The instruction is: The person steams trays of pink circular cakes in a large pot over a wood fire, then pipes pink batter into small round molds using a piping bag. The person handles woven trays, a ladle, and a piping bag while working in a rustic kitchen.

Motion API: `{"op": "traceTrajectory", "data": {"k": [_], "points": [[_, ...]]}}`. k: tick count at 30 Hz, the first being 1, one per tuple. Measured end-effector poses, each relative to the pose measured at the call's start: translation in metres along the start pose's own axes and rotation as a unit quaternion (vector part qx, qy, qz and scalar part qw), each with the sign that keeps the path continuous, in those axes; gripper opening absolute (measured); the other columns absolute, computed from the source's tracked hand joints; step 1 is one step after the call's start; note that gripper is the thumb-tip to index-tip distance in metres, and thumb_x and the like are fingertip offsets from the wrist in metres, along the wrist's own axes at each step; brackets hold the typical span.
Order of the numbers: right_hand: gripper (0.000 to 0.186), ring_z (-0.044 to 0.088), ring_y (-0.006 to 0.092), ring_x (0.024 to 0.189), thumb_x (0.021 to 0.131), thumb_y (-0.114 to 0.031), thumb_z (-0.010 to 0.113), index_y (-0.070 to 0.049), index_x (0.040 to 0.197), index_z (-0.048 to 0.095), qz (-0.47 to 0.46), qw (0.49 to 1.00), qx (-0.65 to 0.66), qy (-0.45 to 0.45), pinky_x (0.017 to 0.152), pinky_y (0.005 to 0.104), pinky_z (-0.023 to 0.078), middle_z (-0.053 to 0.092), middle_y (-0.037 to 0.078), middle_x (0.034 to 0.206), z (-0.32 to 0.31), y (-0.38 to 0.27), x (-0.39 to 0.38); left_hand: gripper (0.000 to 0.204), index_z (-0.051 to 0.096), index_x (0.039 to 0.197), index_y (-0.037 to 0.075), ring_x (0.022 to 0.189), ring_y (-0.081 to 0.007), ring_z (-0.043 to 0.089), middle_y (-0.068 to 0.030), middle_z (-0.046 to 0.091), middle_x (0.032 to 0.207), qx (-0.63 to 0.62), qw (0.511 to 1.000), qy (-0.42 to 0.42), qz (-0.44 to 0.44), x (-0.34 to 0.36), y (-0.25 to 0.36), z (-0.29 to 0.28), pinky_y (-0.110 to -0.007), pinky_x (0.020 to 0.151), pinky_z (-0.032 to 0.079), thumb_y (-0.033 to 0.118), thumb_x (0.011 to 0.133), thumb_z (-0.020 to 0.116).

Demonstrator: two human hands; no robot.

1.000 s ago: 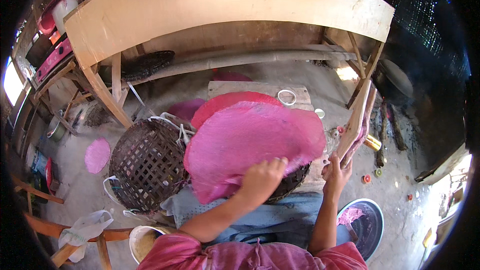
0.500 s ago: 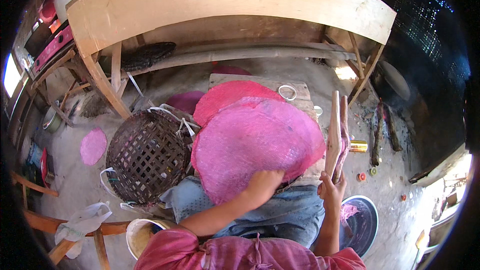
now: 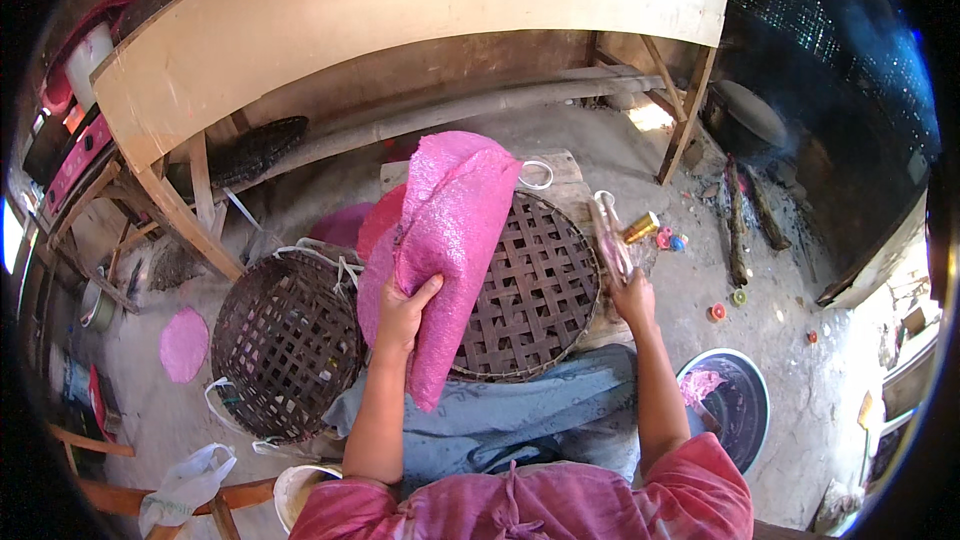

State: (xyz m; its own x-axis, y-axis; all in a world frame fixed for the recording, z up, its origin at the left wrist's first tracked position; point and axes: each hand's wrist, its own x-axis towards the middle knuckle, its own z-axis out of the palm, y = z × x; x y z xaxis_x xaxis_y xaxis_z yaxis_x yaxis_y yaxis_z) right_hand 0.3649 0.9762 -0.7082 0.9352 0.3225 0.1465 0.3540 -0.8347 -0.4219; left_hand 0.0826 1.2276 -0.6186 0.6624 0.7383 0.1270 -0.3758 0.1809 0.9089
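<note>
My left hand (image 3: 402, 315) grips a large, thin, pink round sheet (image 3: 460, 200), raised and folded over on itself, with the thumb on its near face. Another pink-red sheet shows partly behind it. Beside the raised sheet, the dark lattice of a round woven bamboo tray (image 3: 535, 280) is exposed; it rests on a low wooden board (image 3: 565, 180) before my knees. At the tray's right edge my right hand (image 3: 633, 298) is closed around a pair of wooden sticks (image 3: 608, 230), pink-stained and pointing away from me.
At left stands a round woven basket (image 3: 285, 345) with white straps. A dark basin (image 3: 755, 410) holding pink material sits at right, near a gold can (image 3: 640, 228) and small reels. A long wooden table (image 3: 420, 0) spans the back. Smoking firewood (image 3: 736, 230) lies far right.
My left hand has lifted and folded the pink sheet leftward, uncovering the woven tray. The sticks in my right hand have gone from upright down beside the tray.
</note>
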Motion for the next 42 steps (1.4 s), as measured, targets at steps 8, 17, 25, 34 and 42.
{"op": "traceTrajectory", "data": {"k": [8,17,25,34,42], "points": [[0.041,0.06,0.0407,0.073,0.086,-0.032,0.057,0.004,0.105,0.054,-0.179,0.969,0.022,0.171,0.067,0.0445,0.047,0.062,0.022,0.081,-0.005,-0.014,-0.009,0.044,0.053,0.12,0.002,0.101,-0.0165,0.057,-0.006,0.06,0.113,-0.011,1.0,0.019,0.022,0.009,0.009,-0.026,-0.031,0.09,0.043,0.005,0.079,0.069],[0.057,0.059,0.0205,0.093,0.082,-0.035,0.069,0.003,0.12,0.05,0.216,0.715,0.612,-0.26,0.077,0.0321,0.046,0.061,0.01,0.106,-0.004,-0.041,-0.07,0.043,0.051,0.122,0.002,0.102,-0.0166,0.056,-0.0063,0.06,0.114,-0.021,0.999,0.038,0.024,0.011,-0.002,-0.038,-0.03,0.09,0.043,0.005,0.082,0.066],[0.043,0.059,0.0196,0.091,0.077,-0.013,0.065,0.003,0.115,0.05,0.116,0.681,0.704,-0.166,0.079,0.0306,0.047,0.06,0.011,0.103,-0.064,-0.108,-0.083,0.04,0.052,0.122,0.002,0.102,-0.0166,0.055,-0.0063,0.059,0.114,-0.015,0.998,0.018,0.062,-0.001,0.031,-0.027,-0.03,0.093,0.04,0.003,0.084,0.064],[0.03,0.06,0.0184,0.079,0.076,-0.017,0.061,0.0,0.1,0.061,0.123,0.741,0.65,0.112,0.071,0.0306,0.049,0.063,0.009,0.091,-0.201,-0.011,-0.066,0.042,0.047,0.126,-0.002,0.107,-0.0187,0.054,-0.0088,0.056,0.121,0.052,0.994,0.053,0.085,0.029,0.079,-0.041,-0.032,0.095,0.04,0.013,0.089,0.058],[0.032,0.064,0.0241,0.085,0.082,-0.019,0.058,0.002,0.107,0.056,0.092,0.658,0.698,0.268,0.074,0.0356,0.054,0.063,0.013,0.099,-0.251,0.118,-0.093,0.036,0.054,0.119,0.0,0.101,-0.0182,0.058,-0.0076,0.06,0.114,-0.04,0.994,0.044,0.09,0.088,0.074,0.026,-0.031,0.089,0.045,0.007,0.085,0.062]]}}
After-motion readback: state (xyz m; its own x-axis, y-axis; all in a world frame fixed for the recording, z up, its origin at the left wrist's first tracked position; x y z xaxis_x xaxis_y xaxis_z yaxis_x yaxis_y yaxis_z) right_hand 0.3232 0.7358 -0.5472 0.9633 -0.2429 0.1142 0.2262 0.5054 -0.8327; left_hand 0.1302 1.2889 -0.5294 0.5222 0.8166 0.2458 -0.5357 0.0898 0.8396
